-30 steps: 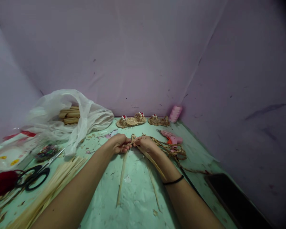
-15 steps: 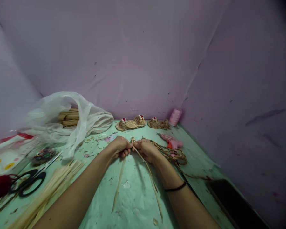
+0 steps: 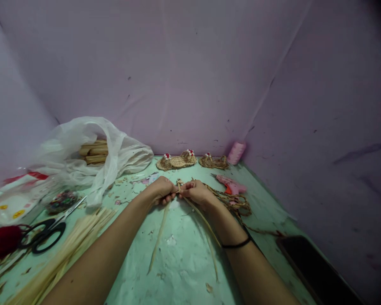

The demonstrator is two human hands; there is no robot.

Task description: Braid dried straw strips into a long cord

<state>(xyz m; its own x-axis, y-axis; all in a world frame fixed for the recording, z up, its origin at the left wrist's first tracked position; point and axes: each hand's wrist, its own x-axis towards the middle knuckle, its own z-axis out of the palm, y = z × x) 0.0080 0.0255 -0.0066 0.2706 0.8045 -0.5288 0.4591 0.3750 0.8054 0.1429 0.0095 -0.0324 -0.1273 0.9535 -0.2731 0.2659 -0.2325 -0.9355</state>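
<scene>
Close together over the middle of the green table [image 3: 139,262], my left hand [image 3: 163,190] and my right hand [image 3: 194,191] both pinch pale fibre strands. One long strand [image 3: 160,237] hangs below my left hand toward me. Another strand [image 3: 206,222] trails down from under my right hand along the forearm. Just beyond the fingertips a small knotted end [image 3: 178,181] of the strands shows. The exact crossing of the strands is hidden by my fingers. A coil of brown braided cord [image 3: 238,205] lies right of my right hand.
Small woven slippers [image 3: 179,161] with beads stand along the wall, beside a pink thread spool [image 3: 236,153]. A pink glue gun [image 3: 233,185] and a dark phone [image 3: 314,271] lie right. Left are black-handled scissors [image 3: 51,232], loose fibre strips [image 3: 70,250], red yarn [image 3: 3,243] and a plastic bag [image 3: 127,154].
Both hands stay pinched together and have shifted only slightly. The strand under my right hand now bows closer to the forearm. The whole view has moved a little.
</scene>
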